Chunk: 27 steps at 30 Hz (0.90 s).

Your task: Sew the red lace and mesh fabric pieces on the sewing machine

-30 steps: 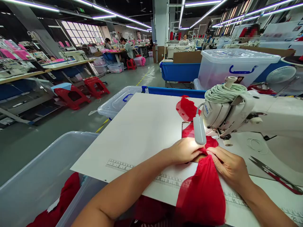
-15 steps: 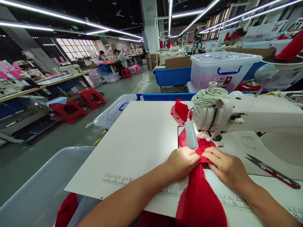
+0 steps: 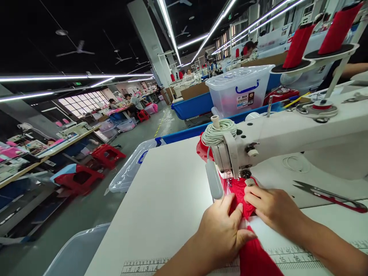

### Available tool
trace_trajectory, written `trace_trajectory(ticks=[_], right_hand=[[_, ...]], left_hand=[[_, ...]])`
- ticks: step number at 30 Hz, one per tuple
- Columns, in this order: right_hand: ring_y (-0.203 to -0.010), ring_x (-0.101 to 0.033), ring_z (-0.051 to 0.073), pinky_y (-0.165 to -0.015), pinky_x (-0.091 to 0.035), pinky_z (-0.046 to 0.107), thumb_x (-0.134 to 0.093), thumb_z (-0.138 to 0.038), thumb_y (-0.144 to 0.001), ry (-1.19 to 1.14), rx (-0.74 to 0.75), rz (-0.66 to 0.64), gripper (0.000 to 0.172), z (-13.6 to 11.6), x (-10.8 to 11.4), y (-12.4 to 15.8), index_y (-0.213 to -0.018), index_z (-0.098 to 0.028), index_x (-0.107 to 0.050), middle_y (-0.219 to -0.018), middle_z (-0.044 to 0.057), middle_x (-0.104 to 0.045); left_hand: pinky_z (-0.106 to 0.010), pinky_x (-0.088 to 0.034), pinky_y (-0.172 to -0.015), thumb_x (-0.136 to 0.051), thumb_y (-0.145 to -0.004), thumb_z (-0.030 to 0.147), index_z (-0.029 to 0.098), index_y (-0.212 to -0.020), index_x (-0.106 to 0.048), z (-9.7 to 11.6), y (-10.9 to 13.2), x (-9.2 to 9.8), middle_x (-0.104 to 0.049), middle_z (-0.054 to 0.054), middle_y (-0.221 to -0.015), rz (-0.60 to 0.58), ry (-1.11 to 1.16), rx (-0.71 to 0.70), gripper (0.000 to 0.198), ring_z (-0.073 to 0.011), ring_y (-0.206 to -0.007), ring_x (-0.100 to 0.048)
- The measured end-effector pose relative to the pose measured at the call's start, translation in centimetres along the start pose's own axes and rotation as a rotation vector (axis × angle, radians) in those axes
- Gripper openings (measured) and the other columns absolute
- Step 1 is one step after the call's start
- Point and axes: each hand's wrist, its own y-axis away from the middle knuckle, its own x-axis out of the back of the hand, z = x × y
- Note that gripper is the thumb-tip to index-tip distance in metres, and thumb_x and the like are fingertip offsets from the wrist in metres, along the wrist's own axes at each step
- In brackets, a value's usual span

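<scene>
A strip of red fabric (image 3: 243,197), gathered or lacy on its upper part, runs under the needle area of a white sewing machine (image 3: 227,153). My left hand (image 3: 221,230) is on the fabric's left side, fingertips on the cloth and thumb stretched across it lower down. The fingers of my right hand (image 3: 276,205) are closed on its right edge, just in front of the machine head. Between my hands a small pale patch shows on the strip. Below them the smooth red cloth hangs toward me. A grey lamp (image 3: 214,179) beside the needle partly hides the cloth.
Dark-bladed scissors with a red part (image 3: 330,195) lie right of my right hand. A printed ruler (image 3: 296,257) crosses the white tabletop (image 3: 161,199). Red thread cones (image 3: 299,46) stand upper right. A lidded plastic box (image 3: 238,92) is behind; red stools (image 3: 77,178) stand left.
The view has tilted and shifted. My left hand has loosened from a closed pinch, its thumb and fingers now further apart on the cloth. My right hand remains at the fabric's edge.
</scene>
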Motion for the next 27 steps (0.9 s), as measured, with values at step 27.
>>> trace_trajectory(ticks=[27], right_hand=[[-0.05, -0.046, 0.011, -0.045, -0.024, 0.027, -0.038, 0.004, -0.07, -0.015, -0.035, -0.025, 0.034, 0.1, -0.16, -0.09, -0.083, -0.018, -0.058, -0.076, 0.001, -0.063]], left_hand=[[-0.037, -0.054, -0.06, -0.004, -0.095, 0.065, 0.012, -0.109, -0.069, 0.11, 0.04, -0.64, -0.066, -0.016, -0.096, 0.097, -0.122, 0.011, 0.085, -0.0245, -0.072, -0.057]])
